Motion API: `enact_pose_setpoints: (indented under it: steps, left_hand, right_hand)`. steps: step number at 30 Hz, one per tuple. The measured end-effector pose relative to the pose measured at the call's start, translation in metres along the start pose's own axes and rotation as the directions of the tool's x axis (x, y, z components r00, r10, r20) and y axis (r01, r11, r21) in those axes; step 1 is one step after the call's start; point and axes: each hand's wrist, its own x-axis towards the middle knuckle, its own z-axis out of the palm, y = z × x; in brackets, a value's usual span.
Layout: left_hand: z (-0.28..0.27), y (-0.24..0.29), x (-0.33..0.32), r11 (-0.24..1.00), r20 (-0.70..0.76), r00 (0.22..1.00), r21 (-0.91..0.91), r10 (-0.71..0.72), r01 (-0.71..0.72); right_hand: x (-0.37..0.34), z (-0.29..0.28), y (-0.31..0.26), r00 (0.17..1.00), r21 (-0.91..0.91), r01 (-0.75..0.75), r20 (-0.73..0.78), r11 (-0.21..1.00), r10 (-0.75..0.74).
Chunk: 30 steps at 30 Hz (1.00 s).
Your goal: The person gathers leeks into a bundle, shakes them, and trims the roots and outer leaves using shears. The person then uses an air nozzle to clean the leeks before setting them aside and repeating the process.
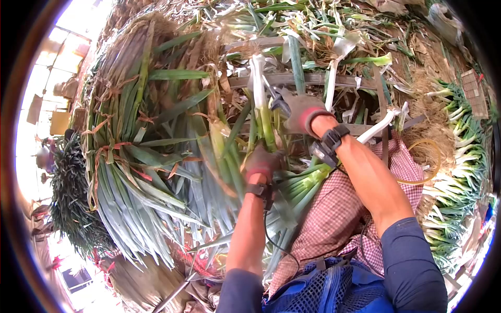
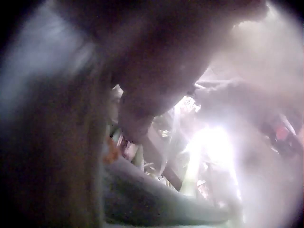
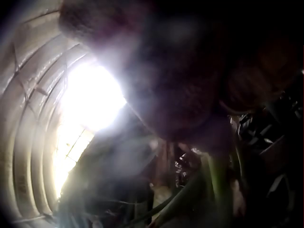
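Observation:
In the head view my gloved left hand [image 1: 262, 160] grips a leek [image 1: 259, 86] by its green part, its white shaft pointing away from me. Just right of the shaft, my gloved right hand [image 1: 308, 112] holds a dark grey hand tool [image 1: 281, 104] with a thin metal tip. That tip is angled at the white shaft. More leeks [image 1: 308, 182] with long green leaves lie under my forearms. Both wrist views are dark and blurred; the left wrist view shows a green leaf [image 2: 152, 199], the right wrist view a green stalk [image 3: 218, 175].
A big bundle of leeks [image 1: 130, 156] tied with red string stands on the left. Metal bars [image 1: 313, 79] cross a heap of loose peelings [image 1: 323, 21] ahead. A row of white-stemmed leeks [image 1: 459, 156] lies at the right, near a yellow hose [image 1: 436, 156]. Checked cloth [image 1: 334, 208] covers my lap.

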Motion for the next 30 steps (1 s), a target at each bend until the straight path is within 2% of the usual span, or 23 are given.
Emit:
enact_pose_setpoints:
  steps: [1,2,4,5,7,9,11,12,13,15,16,17,19,20,21,22,23,25,27,28,30]
  left_hand:
    - [-0.002,0.0,0.003,1.0,0.013,1.0,-0.005,-0.028,0.028]
    - [0.006,-0.017,0.017,0.999,0.033,0.999,-0.034,0.002,0.0]
    - [-0.004,-0.009,0.003,0.997,0.064,0.997,-0.063,0.048,-0.044]
    - [-0.008,-0.005,-0.006,0.993,0.092,0.992,-0.092,0.082,-0.074]
    - [-0.013,-0.002,-0.017,0.994,0.098,0.991,-0.073,0.088,-0.081]
    - [-0.017,-0.005,-0.023,0.996,0.087,0.993,0.024,0.081,-0.083]
    - [-0.017,-0.007,-0.024,0.992,0.054,0.992,0.042,0.113,-0.115]
    - [-0.015,-0.01,-0.024,0.988,0.023,0.99,0.063,0.142,-0.143]
    - [-0.015,-0.013,-0.023,0.987,0.022,0.989,0.063,0.146,-0.147]
    - [-0.012,-0.022,-0.017,0.974,0.062,0.973,0.011,0.223,-0.224]
    - [-0.009,-0.027,-0.015,0.964,0.1,0.963,-0.121,0.25,-0.237]
    - [-0.011,-0.024,-0.018,0.964,0.099,0.963,-0.117,0.251,-0.239]
    - [-0.016,-0.017,-0.025,0.944,0.188,0.969,-0.315,0.158,-0.092]
    - [-0.03,0.005,-0.044,0.926,0.186,0.963,-0.357,0.196,-0.119]
    - [-0.046,0.027,-0.058,0.927,0.186,0.963,-0.354,0.196,-0.121]
    - [-0.061,0.049,-0.069,0.889,0.198,0.97,-0.455,0.144,-0.039]
    - [-0.067,0.05,-0.053,0.893,0.164,0.968,-0.439,0.188,-0.099]
    - [-0.082,0.056,-0.026,0.866,0.125,0.939,-0.441,0.32,-0.237]
    - [-0.11,0.077,-0.007,0.885,0.114,0.917,-0.331,0.382,-0.327]
    - [-0.125,0.095,-0.011,0.898,0.102,0.913,-0.253,0.394,-0.359]
    - [-0.143,0.116,-0.008,0.904,0.104,0.902,-0.138,0.419,-0.404]
  right_hand:
    - [-0.011,-0.001,0.003,0.999,0.023,-0.034,0.043,0.999,0.033]
    - [-0.018,0.003,0.012,0.996,0.047,-0.052,0.071,0.998,0.049]
    - [-0.05,0.0,0.018,0.991,0.087,-0.084,0.113,0.993,0.074]
    - [-0.064,0.012,0.026,0.997,0.094,-0.014,0.08,0.995,0.007]
    - [-0.108,0.004,0.018,0.974,0.066,-0.028,0.228,0.997,0.013]
    - [-0.149,0.002,0.017,0.936,0.112,-0.001,0.35,0.994,-0.039]
    - [-0.184,0.006,0.021,0.909,0.086,0.021,0.413,0.996,-0.055]
    - [-0.198,0.017,0.029,0.943,0.055,0.135,0.3,0.989,-0.146]
    - [-0.207,0.023,0.038,0.944,0.054,0.134,0.297,0.99,-0.144]
    - [-0.22,0.025,0.044,0.981,0.024,0.108,0.158,0.994,-0.11]
    - [-0.226,0.026,0.047,0.988,0.0,0.104,0.117,0.995,-0.104]
    - [-0.229,0.026,0.048,0.988,0.003,0.105,0.114,0.994,-0.105]
    - [-0.236,0.024,0.048,0.947,0.073,0.148,0.278,0.986,-0.162]
    - [-0.237,0.014,0.04,0.934,0.04,0.113,0.337,0.993,-0.12]
    - [-0.236,0.014,0.043,0.935,0.042,0.113,0.335,0.993,-0.12]
    - [-0.235,0.016,0.048,0.953,0.004,0.09,0.289,0.996,-0.088]
    - [-0.234,0.016,0.051,0.969,-0.036,0.067,0.24,0.997,-0.056]
    - [-0.236,0.01,0.052,0.962,-0.007,0.041,0.269,0.999,-0.038]
    - [-0.239,0.017,0.064,0.96,0.058,0.121,0.247,0.991,-0.132]
    - [-0.241,0.02,0.071,0.961,0.061,0.117,0.246,0.991,-0.128]
    - [-0.242,0.024,0.08,0.986,0.147,0.16,0.03,0.976,-0.166]
